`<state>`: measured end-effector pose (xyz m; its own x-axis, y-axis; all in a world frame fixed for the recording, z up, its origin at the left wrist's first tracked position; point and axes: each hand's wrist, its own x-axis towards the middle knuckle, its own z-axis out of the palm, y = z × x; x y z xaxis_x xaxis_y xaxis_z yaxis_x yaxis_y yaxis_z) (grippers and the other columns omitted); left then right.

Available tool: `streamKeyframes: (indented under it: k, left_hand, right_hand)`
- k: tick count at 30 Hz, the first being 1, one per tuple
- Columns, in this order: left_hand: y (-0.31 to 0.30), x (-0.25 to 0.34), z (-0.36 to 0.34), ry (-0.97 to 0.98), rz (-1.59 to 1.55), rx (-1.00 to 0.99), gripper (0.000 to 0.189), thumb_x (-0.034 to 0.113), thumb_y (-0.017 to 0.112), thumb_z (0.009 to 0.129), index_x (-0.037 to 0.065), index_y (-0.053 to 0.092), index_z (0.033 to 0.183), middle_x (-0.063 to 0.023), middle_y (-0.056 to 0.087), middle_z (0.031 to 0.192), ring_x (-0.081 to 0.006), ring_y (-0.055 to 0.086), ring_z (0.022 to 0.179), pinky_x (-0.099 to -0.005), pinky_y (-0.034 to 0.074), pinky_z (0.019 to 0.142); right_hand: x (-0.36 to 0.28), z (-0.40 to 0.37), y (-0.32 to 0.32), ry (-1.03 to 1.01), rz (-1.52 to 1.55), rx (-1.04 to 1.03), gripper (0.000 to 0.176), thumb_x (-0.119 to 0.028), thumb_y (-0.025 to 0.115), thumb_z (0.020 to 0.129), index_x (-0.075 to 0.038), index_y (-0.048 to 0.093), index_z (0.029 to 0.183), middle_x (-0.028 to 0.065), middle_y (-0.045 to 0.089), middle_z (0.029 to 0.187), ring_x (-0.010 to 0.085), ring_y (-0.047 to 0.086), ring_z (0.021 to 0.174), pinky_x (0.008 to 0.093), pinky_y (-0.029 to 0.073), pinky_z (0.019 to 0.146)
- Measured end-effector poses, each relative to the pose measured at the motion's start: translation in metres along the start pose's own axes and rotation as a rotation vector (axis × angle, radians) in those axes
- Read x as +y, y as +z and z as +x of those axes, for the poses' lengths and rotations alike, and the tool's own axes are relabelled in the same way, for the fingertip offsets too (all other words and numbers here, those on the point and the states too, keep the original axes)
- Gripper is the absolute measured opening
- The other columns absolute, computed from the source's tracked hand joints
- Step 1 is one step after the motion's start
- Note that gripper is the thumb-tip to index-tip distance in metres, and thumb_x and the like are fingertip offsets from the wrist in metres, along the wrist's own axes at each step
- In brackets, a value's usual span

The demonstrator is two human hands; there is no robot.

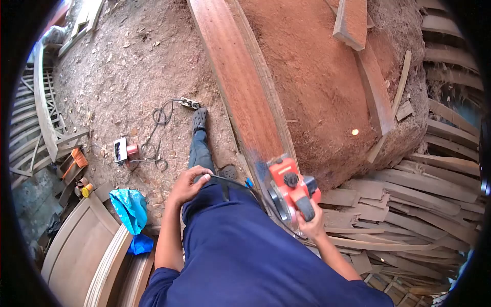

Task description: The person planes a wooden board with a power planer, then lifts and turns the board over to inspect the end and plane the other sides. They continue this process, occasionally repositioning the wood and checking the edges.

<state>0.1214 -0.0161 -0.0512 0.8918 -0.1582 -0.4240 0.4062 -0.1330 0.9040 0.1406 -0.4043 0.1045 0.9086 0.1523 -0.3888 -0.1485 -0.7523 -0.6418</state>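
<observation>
A red electric hand planer (pixel 287 174) rests on the near end of a long reddish-brown wooden board (pixel 240 77). My right hand (pixel 313 225) is closed around its black rear handle. In front of my waist, my left hand (pixel 192 185) pinches a black power cord (pixel 230 181), which runs across toward the planer. The palm side of my left hand is hidden. The far end of the board runs out of view at the top.
A power strip (pixel 190 103) and a white-and-red tool (pixel 121 150) lie on the shaving-covered ground, with loose cable between them. Planks (pixel 373 87) lie at the right, above stacked offcuts (pixel 409 199). Wooden panels (pixel 82 245) and a blue plastic bag (pixel 129 209) are at the lower left.
</observation>
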Motion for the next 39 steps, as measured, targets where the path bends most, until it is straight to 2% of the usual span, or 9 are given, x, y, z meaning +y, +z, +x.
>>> streamKeyframes:
  k: [3, 5, 13, 15, 16, 23, 25, 30, 39]
  left_hand:
    - [0.001, -0.016, -0.001, -0.102, -0.069, 0.118, 0.018, 0.014, 0.064, 0.096, 0.0, 0.069, 0.107, -0.0067, 0.069, 0.097, -0.0168, 0.064, 0.098, -0.0313, 0.048, 0.09]
    - [-0.01, -0.036, -0.001, -0.102, -0.127, 0.24, 0.018, 0.015, 0.063, 0.097, 0.001, 0.069, 0.107, -0.0042, 0.068, 0.1, -0.0142, 0.061, 0.097, -0.0304, 0.047, 0.09]
    - [-0.064, -0.047, 0.009, -0.094, -0.388, 0.597, 0.022, 0.017, 0.061, 0.102, 0.001, 0.067, 0.115, -0.0028, 0.07, 0.104, -0.0108, 0.062, 0.099, -0.0272, 0.047, 0.092]
    - [-0.074, -0.045, 0.013, -0.077, -0.399, 0.65, 0.023, 0.019, 0.06, 0.102, 0.001, 0.067, 0.114, -0.0032, 0.07, 0.105, -0.0117, 0.062, 0.099, -0.0276, 0.047, 0.092]
    - [-0.078, -0.043, 0.015, -0.073, -0.4, 0.661, 0.023, 0.019, 0.06, 0.102, 0.001, 0.067, 0.114, -0.0032, 0.07, 0.105, -0.0117, 0.062, 0.099, -0.0276, 0.047, 0.092]
    - [-0.104, -0.043, 0.029, -0.124, -0.499, 0.829, 0.022, 0.019, 0.058, 0.104, 0.002, 0.066, 0.114, -0.005, 0.07, 0.106, -0.0122, 0.064, 0.099, -0.0275, 0.048, 0.093]
    - [-0.111, -0.042, 0.035, -0.125, -0.514, 0.871, 0.022, 0.018, 0.058, 0.104, 0.002, 0.066, 0.115, -0.0054, 0.069, 0.106, -0.0131, 0.064, 0.101, -0.0288, 0.049, 0.094]
    - [-0.131, -0.038, 0.05, -0.101, -0.513, 0.903, 0.023, 0.018, 0.058, 0.103, 0.001, 0.065, 0.117, -0.0056, 0.069, 0.11, -0.0145, 0.065, 0.103, -0.0295, 0.049, 0.095]
    - [-0.128, -0.043, 0.058, -0.121, -0.332, 0.797, 0.035, 0.03, 0.05, 0.107, 0.001, 0.07, 0.106, -0.0039, 0.068, 0.095, -0.0125, 0.06, 0.091, -0.0293, 0.046, 0.087]
  right_hand:
    - [-0.021, 0.04, 0.013, -0.099, -0.077, 0.157, 0.025, -0.009, 0.07, 0.077, -0.001, 0.057, 0.097, 0.0242, 0.061, 0.079, 0.0451, 0.064, 0.078, 0.0448, 0.05, 0.068]
    - [-0.037, 0.08, 0.01, -0.036, -0.081, 0.026, 0.048, -0.012, 0.076, 0.076, 0.008, 0.059, 0.116, 0.0222, 0.066, 0.086, 0.0343, 0.069, 0.082, 0.0419, 0.053, 0.074]
    - [-0.101, 0.246, 0.04, -0.299, -0.051, 0.139, 0.028, -0.012, 0.069, 0.075, 0.001, 0.063, 0.098, 0.014, 0.063, 0.078, 0.0247, 0.064, 0.073, 0.0388, 0.051, 0.073]
    - [-0.123, 0.293, 0.047, -0.253, -0.01, 0.125, 0.029, -0.013, 0.07, 0.073, 0.001, 0.065, 0.099, 0.0139, 0.065, 0.079, 0.0251, 0.066, 0.075, 0.0394, 0.052, 0.074]
    - [-0.136, 0.316, 0.052, -0.277, 0.005, 0.147, 0.025, -0.015, 0.068, 0.072, 0.0, 0.063, 0.091, 0.0243, 0.066, 0.083, 0.0433, 0.065, 0.083, 0.0484, 0.051, 0.078]
    - [-0.235, 0.459, 0.068, -0.229, 0.065, 0.1, 0.033, -0.021, 0.065, 0.072, -0.005, 0.074, 0.099, 0.0262, 0.071, 0.093, 0.0392, 0.071, 0.092, 0.0434, 0.055, 0.083]
    - [-0.254, 0.502, 0.077, -0.325, 0.058, 0.147, 0.022, -0.018, 0.063, 0.074, 0.001, 0.071, 0.083, 0.0076, 0.061, 0.06, 0.0177, 0.061, 0.052, 0.0366, 0.049, 0.051]
    - [-0.31, 0.648, 0.106, -0.325, 0.004, 0.179, 0.018, -0.015, 0.063, 0.072, 0.001, 0.063, 0.063, 0.0103, 0.062, 0.057, 0.0185, 0.059, 0.049, 0.0365, 0.048, 0.047]
    - [-0.3, 0.579, 0.04, -0.347, 0.442, -0.037, 0.021, -0.017, 0.068, 0.076, -0.004, 0.071, 0.092, 0.0036, 0.062, 0.064, 0.0135, 0.055, 0.049, 0.0326, 0.043, 0.046]
